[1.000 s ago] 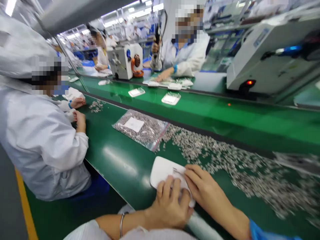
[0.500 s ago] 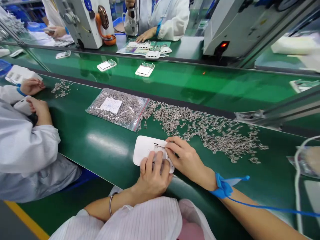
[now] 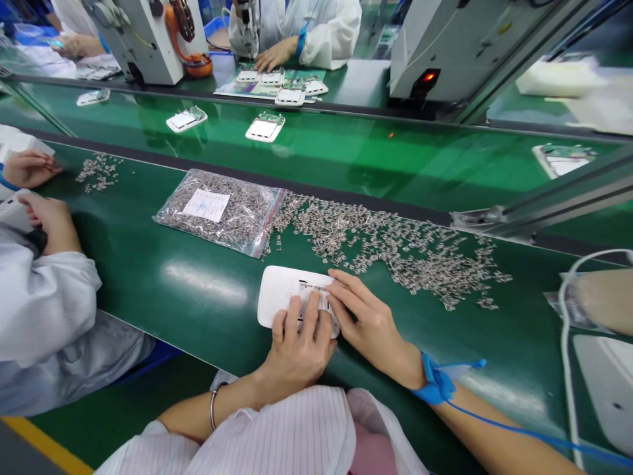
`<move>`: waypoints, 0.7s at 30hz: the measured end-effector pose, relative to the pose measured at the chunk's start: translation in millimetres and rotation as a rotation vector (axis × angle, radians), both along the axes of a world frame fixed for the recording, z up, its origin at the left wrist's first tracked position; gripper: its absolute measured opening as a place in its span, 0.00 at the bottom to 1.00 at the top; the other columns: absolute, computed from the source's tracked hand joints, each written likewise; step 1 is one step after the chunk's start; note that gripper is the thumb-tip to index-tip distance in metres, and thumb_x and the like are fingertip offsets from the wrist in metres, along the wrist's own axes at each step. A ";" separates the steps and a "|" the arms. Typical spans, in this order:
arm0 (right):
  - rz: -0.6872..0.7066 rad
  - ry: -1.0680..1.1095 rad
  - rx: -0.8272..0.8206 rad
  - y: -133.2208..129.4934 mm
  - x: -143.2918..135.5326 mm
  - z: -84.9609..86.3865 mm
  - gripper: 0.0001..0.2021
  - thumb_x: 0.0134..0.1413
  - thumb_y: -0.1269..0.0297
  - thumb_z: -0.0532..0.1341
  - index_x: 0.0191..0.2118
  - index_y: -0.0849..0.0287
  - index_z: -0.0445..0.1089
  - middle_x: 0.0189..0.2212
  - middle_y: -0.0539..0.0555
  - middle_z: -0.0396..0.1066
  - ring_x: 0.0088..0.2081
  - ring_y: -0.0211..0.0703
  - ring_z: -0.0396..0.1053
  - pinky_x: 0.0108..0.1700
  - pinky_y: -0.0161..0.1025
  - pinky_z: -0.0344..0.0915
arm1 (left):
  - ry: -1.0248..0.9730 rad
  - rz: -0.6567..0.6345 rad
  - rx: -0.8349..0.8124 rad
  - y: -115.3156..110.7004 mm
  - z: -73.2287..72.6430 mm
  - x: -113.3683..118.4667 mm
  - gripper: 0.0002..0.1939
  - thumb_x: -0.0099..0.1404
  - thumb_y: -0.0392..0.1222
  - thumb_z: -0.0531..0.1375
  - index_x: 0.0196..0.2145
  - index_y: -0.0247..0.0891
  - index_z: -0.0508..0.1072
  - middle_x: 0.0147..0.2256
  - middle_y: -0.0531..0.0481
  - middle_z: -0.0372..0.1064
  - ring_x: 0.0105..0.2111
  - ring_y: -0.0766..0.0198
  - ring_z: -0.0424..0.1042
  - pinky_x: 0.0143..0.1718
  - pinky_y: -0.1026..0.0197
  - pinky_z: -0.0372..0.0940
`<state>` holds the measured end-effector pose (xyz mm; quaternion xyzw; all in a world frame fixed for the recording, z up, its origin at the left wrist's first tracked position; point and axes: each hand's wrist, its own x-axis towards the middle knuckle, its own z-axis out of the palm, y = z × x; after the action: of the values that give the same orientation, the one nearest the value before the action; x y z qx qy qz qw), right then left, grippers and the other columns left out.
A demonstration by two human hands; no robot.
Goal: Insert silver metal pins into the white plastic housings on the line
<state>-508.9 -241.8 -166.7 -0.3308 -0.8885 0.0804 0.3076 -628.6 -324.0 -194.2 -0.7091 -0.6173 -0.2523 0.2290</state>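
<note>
A white plastic casing (image 3: 273,297) with rounded corners and an open recess lies on the green bench in front of me. My left hand (image 3: 301,340) rests over its near side, fingers bent and pressed down into the recess area. At the casing's far right corner, my right hand (image 3: 363,320) has thumb and fingertips brought together by the recess edge. Whatever sits between those fingertips is too small or hidden to name. Just beyond both hands spreads a long pile of small metal clips (image 3: 430,267). A zip bag (image 3: 222,221) full of similar pieces, with a white label, lies left of the pile.
Behind a dark ledge runs a green conveyor (image 3: 336,145) carrying several white frames with circuit boards (image 3: 266,127). A co-worker's hands (image 3: 54,218) are close at left, beside a small clip pile (image 3: 99,171). A white cable (image 3: 564,316) and a blue wrist cord (image 3: 499,422) cross the right side.
The whole view has shifted slightly, so most things sit further left. Circuit-board frames on the conveyor have moved left relative to the bench. Both hands stay on the casing in nearly the same pose.
</note>
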 end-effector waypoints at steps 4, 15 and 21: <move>0.049 -0.038 0.090 -8.6 7.2 -5.4 0.14 0.58 0.76 0.51 0.50 0.65 0.62 0.51 0.67 0.64 0.53 0.49 0.65 0.49 0.44 0.71 | -0.004 0.012 0.029 1.8 0.9 0.6 0.15 0.63 0.47 0.53 0.40 0.38 0.74 0.49 0.50 0.71 0.48 0.52 0.64 0.47 0.52 0.51; 0.086 -0.145 0.132 -8.3 5.7 5.3 0.14 0.59 0.75 0.49 0.50 0.66 0.61 0.47 0.68 0.67 0.54 0.53 0.64 0.45 0.44 0.73 | 0.008 0.010 0.047 2.8 0.7 -0.1 0.14 0.62 0.46 0.54 0.39 0.38 0.75 0.48 0.52 0.71 0.47 0.53 0.65 0.46 0.53 0.52; 0.042 -0.169 0.116 -8.3 5.4 5.5 0.12 0.60 0.73 0.49 0.47 0.67 0.64 0.49 0.69 0.65 0.49 0.51 0.68 0.43 0.43 0.73 | -0.003 0.012 0.056 3.3 2.3 -0.4 0.14 0.63 0.46 0.53 0.38 0.38 0.75 0.47 0.52 0.72 0.47 0.54 0.65 0.46 0.54 0.52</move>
<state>-503.5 -250.1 -161.2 -0.2996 -0.9211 0.0072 0.2483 -628.9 -320.7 -191.9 -0.6983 -0.6145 -0.2694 0.2493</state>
